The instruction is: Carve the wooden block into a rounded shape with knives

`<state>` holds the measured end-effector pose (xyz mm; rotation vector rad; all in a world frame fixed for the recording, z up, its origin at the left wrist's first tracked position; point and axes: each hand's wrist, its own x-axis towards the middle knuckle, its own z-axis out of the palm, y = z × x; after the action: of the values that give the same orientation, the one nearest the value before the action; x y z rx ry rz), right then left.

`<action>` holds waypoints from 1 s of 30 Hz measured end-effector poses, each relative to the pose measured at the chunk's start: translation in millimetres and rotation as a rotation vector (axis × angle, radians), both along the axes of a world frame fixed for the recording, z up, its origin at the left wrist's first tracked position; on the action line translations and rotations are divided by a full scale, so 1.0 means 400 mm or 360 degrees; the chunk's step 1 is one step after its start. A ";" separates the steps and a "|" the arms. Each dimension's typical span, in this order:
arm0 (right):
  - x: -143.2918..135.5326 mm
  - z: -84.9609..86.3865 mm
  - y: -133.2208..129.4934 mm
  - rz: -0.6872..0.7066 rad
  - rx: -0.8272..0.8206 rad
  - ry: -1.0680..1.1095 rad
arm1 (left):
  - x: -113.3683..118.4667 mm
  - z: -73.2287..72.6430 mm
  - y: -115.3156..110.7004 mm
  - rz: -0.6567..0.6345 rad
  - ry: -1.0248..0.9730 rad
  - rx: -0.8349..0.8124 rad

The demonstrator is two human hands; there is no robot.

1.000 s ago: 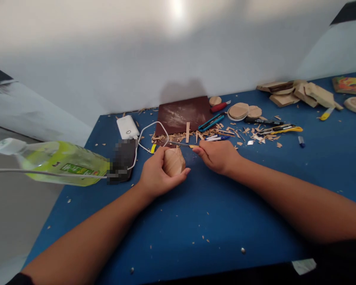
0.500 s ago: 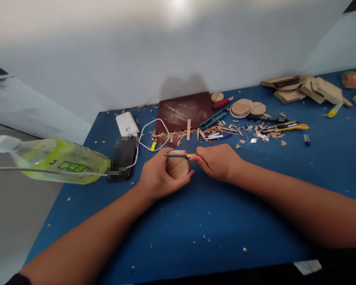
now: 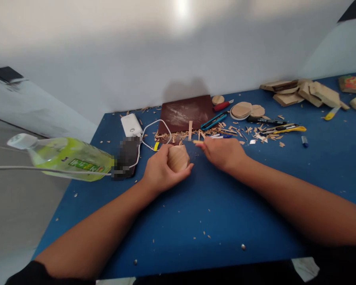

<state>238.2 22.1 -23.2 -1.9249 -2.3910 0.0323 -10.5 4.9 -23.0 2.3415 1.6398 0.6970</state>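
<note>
My left hand (image 3: 161,170) is wrapped round a rounded wooden block (image 3: 178,159), its grained face turned up toward me. To the right, my right hand (image 3: 224,153) grips a carving knife by its yellowish handle (image 3: 198,142). The knife's blade points left and is blurred; it is apart from the block. Wood shavings (image 3: 178,136) lie just beyond both hands, along the front edge of a dark brown sheet (image 3: 185,113). A loose wooden strip (image 3: 190,130) rests among them.
At the left are a green-labelled bottle (image 3: 74,158), a dark phone (image 3: 126,158) and a white power bank (image 3: 131,125) with its cable. Beyond my right hand lie a blue cutter (image 3: 215,120), a red-handled knife (image 3: 223,105), wooden discs (image 3: 241,109), a black marker (image 3: 267,120) and stacked wood pieces (image 3: 302,92).
My right hand has moved the knife up and right, off the block's top edge. The block has tilted a little in my left hand. The camera view has shifted slightly.
</note>
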 end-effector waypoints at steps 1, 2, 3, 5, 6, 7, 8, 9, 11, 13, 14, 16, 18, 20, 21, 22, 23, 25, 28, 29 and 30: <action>0.008 0.000 0.007 -0.0087 -0.0019 -0.0003 | -0.003 0.004 -0.004 0.0006 -0.0023 0.0013; 0.014 0.000 0.013 -0.0144 -0.0023 0.0003 | -0.006 0.007 -0.008 0.0008 -0.0048 0.0022; 0.018 0.000 0.017 -0.0151 0.0000 0.0015 | -0.008 0.009 -0.010 0.0001 -0.0067 0.0022; 0.019 -0.004 0.017 -0.0062 0.0048 0.0076 | -0.009 0.009 -0.012 -0.0027 -0.0089 0.0006; 0.017 -0.007 0.014 -0.0001 0.0063 0.0113 | -0.009 0.007 -0.011 -0.0043 -0.0095 -0.0003; 0.013 -0.009 0.010 0.0061 0.0066 0.0154 | -0.008 0.004 -0.009 -0.0055 -0.0099 -0.0010; 0.010 -0.013 0.004 0.0123 0.0067 0.0195 | -0.007 0.001 -0.007 -0.0062 -0.0102 -0.0014; 0.007 -0.015 -0.002 0.0186 0.0069 0.0234 | -0.007 -0.002 -0.005 -0.0066 -0.0102 -0.0016; 0.002 -0.019 -0.014 0.0333 0.0061 0.0302 | -0.006 -0.009 -0.003 -0.0089 -0.0104 -0.0012; -0.001 -0.021 -0.025 0.0473 0.0027 0.0340 | -0.006 -0.014 -0.004 -0.0121 -0.0117 -0.0011; -0.003 -0.020 -0.029 0.0522 0.0002 0.0345 | -0.005 -0.016 -0.006 -0.0127 -0.0122 -0.0014; -0.005 -0.019 -0.033 0.0573 -0.0044 0.0344 | -0.003 -0.017 -0.010 -0.0130 -0.0122 -0.0033; -0.007 -0.017 -0.034 0.0579 -0.0072 0.0342 | 0.001 -0.016 -0.013 -0.0124 -0.0114 -0.0047; -0.007 -0.015 -0.033 0.0588 -0.0082 0.0343 | 0.003 -0.013 -0.015 -0.0133 -0.0116 -0.0054; -0.008 -0.014 -0.033 0.0594 -0.0086 0.0344 | 0.004 -0.011 -0.015 -0.0144 -0.0123 -0.0058; -0.008 -0.014 -0.034 0.0598 -0.0088 0.0342 | 0.005 -0.009 -0.015 -0.0157 -0.0133 -0.0058; -0.009 -0.013 -0.036 0.0601 -0.0089 0.0335 | 0.004 -0.008 -0.015 -0.0173 -0.0139 -0.0058; -0.013 -0.009 -0.041 0.0602 -0.0086 0.0306 | 0.003 -0.006 -0.014 -0.0203 -0.0148 -0.0047; -0.016 -0.002 -0.043 0.0577 -0.0069 0.0219 | 0.000 0.000 -0.013 -0.0250 -0.0172 -0.0065; -0.014 0.001 -0.040 0.0563 -0.0068 0.0181 | -0.001 0.004 -0.013 -0.0265 -0.0194 -0.0091; -0.010 0.004 -0.033 0.0529 -0.0065 0.0137 | -0.002 0.008 -0.014 -0.0273 -0.0218 -0.0121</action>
<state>234.3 9.1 -21.4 -1.4851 -2.6385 0.1791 -11.3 -0.5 -19.8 2.2918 1.3663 0.7285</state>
